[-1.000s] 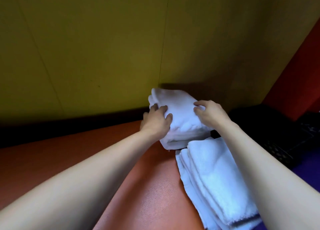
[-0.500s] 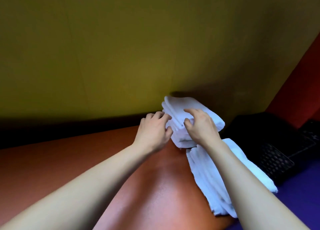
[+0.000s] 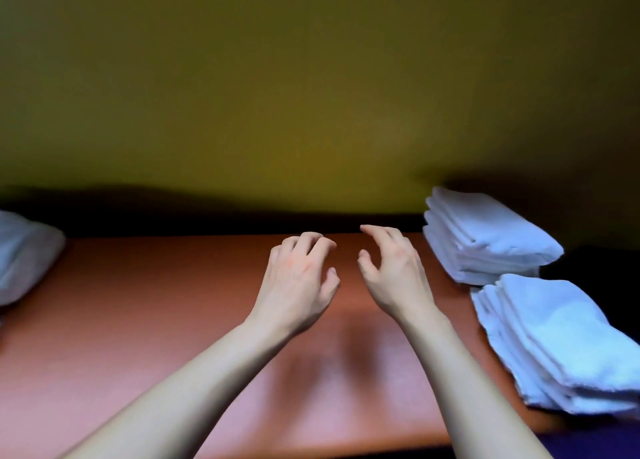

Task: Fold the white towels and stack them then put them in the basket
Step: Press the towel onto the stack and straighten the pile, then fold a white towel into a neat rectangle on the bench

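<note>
Two stacks of folded white towels sit at the right of the orange surface: a far stack [image 3: 485, 237] by the wall and a near stack [image 3: 561, 341] in front of it. More white towel cloth [image 3: 24, 254] lies at the far left edge. My left hand [image 3: 298, 282] and my right hand [image 3: 394, 271] hover side by side over the middle of the surface, fingers loosely curled and holding nothing. Both hands are clear of the stacks. No basket is visible.
The orange padded surface [image 3: 156, 320] runs along a yellow-green wall [image 3: 311, 95]. A dark area [image 3: 599, 264] lies behind the stacks at the far right, and a purple strip [image 3: 595, 441] shows at the bottom right corner.
Both hands have let go of the far towel stack and moved left over the bare surface. The view has swung left, bringing the cloth at the left edge into sight.
</note>
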Tool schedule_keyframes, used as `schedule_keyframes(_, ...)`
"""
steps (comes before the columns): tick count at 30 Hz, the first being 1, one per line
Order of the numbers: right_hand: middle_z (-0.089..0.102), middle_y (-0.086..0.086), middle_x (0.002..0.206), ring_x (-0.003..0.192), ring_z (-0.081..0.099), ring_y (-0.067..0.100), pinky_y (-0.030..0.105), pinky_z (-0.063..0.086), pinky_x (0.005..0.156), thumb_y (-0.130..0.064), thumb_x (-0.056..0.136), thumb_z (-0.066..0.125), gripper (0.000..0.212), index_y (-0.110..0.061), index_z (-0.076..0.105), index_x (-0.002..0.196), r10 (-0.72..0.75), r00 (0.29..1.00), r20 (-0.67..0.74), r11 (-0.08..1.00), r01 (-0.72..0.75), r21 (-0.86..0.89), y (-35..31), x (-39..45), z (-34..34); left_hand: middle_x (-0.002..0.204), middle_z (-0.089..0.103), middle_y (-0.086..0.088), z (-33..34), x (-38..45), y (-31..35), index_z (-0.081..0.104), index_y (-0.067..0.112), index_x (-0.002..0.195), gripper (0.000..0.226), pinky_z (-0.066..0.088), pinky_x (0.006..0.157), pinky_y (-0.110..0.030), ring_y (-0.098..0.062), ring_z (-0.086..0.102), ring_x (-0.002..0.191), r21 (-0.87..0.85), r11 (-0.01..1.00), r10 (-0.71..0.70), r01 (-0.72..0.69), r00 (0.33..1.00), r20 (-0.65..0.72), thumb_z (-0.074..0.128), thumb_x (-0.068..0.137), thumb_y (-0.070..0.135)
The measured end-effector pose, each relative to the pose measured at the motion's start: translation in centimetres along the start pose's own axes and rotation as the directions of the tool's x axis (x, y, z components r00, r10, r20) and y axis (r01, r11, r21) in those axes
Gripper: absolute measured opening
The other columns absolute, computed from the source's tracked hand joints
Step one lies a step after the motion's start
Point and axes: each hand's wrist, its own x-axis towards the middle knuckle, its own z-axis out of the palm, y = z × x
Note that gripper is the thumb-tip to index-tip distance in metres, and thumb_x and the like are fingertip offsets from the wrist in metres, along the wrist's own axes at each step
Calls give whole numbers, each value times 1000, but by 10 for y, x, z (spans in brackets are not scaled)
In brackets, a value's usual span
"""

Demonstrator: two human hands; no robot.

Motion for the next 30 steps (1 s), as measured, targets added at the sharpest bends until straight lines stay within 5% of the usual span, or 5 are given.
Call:
schedule_keyframes(24,54,-7,136,121,50,18,36,40,103,-28,94,55,44,-28,53,138,-288,909,300,945,220,240,-297,-132,161,119,59,7,-136,-260,-239,59,27,121,41,44,94,-39,-22,55,108,173,864,-447,472,879,-166,55,81,36)
schedule_keyframes(30,58,0,130,117,54,25,42,43,102,-30,86,53,49,-24,57,135,-297,891,344,935,198,294,-345,-164,204,145,52,-12,-149,-288,-315,57,21,137,74,35,105,-51,-42,47,132,429,735,-454,525,851,-263,74,65,12)
